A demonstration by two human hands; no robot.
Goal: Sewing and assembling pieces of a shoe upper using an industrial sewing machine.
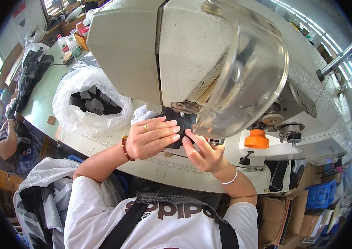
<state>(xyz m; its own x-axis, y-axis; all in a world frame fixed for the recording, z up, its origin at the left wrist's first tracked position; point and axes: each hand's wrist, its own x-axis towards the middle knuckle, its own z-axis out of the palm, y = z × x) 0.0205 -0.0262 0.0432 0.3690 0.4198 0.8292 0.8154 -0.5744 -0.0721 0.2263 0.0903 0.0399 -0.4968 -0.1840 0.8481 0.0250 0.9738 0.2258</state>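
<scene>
Under the needle area of a large pale sewing machine [192,58] lies a small piece of black fabric [172,115] with a ribbed black strip [190,120] on it. My left hand [153,137] rests flat on the fabric, its fingers stretched out together toward the right. From the other side my right hand [204,152] pinches the fabric's near right edge between bent fingertips. The two hands' fingertips almost meet. A clear plastic guard [246,79] hangs over the right side and partly covers the view of the needle, which I cannot make out.
A white plastic bag [66,110] of dark cut pieces stands on the table at left. An orange knob [256,139] sits right of my right hand. A ruler strip [172,164] runs along the near table edge. Another person [7,145] works at far left.
</scene>
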